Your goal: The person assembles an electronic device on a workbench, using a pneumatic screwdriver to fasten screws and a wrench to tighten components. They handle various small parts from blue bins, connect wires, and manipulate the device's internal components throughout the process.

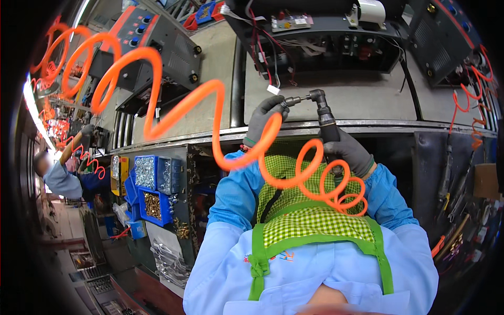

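My right hand (349,152) is wrapped round the black grip of a right-angle air screwdriver (326,114), held upright in front of my apron. Its silver bit (299,100) points left from the angled head. At the bit's tip, the gloved fingers of my left hand (261,118) are closed in a pinch. Whether a small fastener sits between them is too small to tell. An orange coiled air hose (218,121) loops across the view from upper left, passing in front of my left wrist and chest. Both hands are over the bench's near edge.
An open dark machine housing (344,50) with loose wires stands ahead. Grey control units stand left (152,50) and right (446,42). Blue bins hold silver screws (145,170) and brass fasteners (153,205) at left. Another person (63,178) works further left.
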The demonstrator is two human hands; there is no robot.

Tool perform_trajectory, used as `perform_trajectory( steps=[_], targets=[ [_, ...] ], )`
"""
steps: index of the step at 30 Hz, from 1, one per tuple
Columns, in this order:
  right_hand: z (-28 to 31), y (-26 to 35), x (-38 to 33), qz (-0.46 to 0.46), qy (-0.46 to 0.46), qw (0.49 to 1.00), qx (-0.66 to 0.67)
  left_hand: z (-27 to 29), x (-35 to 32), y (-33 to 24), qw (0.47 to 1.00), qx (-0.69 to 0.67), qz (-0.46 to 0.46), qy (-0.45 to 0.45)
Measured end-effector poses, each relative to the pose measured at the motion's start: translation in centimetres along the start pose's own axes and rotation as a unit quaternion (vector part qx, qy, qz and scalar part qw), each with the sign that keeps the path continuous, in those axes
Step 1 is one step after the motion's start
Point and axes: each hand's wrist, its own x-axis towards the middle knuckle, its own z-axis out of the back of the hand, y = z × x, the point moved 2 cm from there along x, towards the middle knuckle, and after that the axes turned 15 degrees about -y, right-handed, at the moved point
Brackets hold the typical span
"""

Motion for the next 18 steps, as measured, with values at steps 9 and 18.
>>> perform_trajectory(
  steps=[9, 18],
  targets=[
    [0.3, -0.4, 0.3, -0.026, 0.005, 1.000, 0.008, -0.5, 0.7, -1.9, 0.987, 0.153, 0.020, 0.044],
    [0.8, -0.9, 0.7, -0.009, -0.017, 0.997, 0.072, -2.2, 1.6, -1.0, 0.956, 0.281, -0.083, 0.035]
  ],
)
